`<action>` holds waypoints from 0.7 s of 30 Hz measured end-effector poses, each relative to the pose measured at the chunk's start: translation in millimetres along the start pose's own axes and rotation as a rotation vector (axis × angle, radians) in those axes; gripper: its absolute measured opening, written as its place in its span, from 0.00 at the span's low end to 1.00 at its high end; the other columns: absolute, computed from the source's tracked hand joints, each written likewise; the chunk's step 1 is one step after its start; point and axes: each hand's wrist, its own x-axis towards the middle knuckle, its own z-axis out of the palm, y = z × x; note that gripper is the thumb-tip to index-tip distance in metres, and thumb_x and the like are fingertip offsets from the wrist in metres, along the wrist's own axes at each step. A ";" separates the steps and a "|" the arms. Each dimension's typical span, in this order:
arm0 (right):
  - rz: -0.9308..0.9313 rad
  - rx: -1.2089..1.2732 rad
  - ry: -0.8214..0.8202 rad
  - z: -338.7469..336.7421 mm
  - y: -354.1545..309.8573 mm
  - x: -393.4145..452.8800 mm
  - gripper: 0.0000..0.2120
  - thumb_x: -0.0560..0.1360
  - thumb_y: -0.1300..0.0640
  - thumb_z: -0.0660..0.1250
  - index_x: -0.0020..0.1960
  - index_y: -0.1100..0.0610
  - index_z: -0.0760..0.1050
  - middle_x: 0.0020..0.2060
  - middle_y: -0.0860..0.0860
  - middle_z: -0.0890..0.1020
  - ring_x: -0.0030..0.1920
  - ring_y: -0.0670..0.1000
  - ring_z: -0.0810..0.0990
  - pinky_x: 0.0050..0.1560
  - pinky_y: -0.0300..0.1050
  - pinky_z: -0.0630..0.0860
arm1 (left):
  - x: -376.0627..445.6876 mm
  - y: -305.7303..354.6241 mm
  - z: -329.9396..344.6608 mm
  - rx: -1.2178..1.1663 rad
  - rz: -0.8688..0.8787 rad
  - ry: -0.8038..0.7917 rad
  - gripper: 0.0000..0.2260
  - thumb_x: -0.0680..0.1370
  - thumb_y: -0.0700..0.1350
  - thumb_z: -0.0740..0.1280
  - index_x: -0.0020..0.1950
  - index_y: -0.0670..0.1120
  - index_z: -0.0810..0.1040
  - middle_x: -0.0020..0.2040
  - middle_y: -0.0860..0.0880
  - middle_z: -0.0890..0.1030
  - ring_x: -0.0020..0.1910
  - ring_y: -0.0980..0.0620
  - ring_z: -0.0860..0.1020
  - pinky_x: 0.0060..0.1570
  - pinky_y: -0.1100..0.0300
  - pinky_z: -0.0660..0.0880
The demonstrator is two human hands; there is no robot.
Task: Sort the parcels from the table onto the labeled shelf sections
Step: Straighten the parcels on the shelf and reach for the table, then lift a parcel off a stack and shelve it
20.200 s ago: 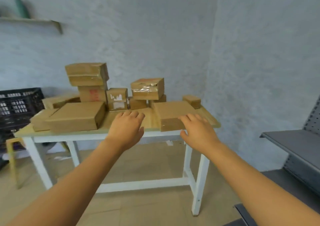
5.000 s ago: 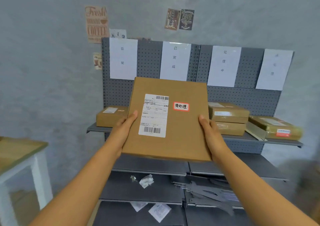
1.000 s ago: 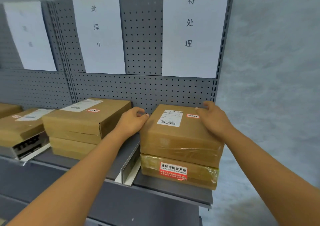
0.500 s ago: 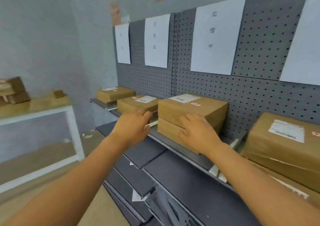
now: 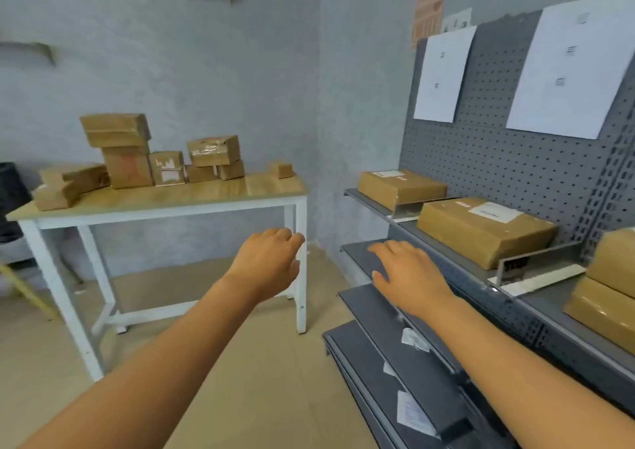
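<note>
**Both hands empty between table and shelf**

At far left a dark crate [image 5: 12,194] shows behind the table [image 5: 165,204], which has a wooden top on white legs. Parcels [image 5: 137,159] crowd its back and left part: two flat boxes lie at the left edge, a stack of brown boxes rises highest behind them, and smaller boxes sit beside that stack toward the middle. One small box [image 5: 281,170] stands apart near the table's right end. The front of the top is bare wood.

The left hand [image 5: 271,263] is held out in the air in front of the table's right leg, fingers loosely relaxed, holding nothing. The right hand [image 5: 409,273] is held out just beside it, over the grey lower ledges, fingers spread and straight, also holding nothing.

To the right stands the shelf [image 5: 457,263], a grey pegboard unit. Two white labels [image 5: 443,74] hang on its back panel; their writing is too blurred to read. On the upper ledge one parcel sits at the left end, a second larger one right of it past a metal divider, and a stack of two more lies at the frame's right edge. Scraps of paper [image 5: 412,414] lie on the lowest ledges.
</note>
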 end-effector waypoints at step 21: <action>-0.199 0.185 -0.083 176.3 -125.2 410.9 0.22 0.79 0.54 0.60 0.73 0.54 0.67 0.64 0.52 0.75 0.65 0.55 0.71 0.64 0.49 0.69 | 126.5 -339.5 157.2 0.130 -0.346 -0.153 0.16 0.80 0.48 0.59 0.67 0.48 0.71 0.59 0.47 0.77 0.58 0.45 0.75 0.55 0.53 0.72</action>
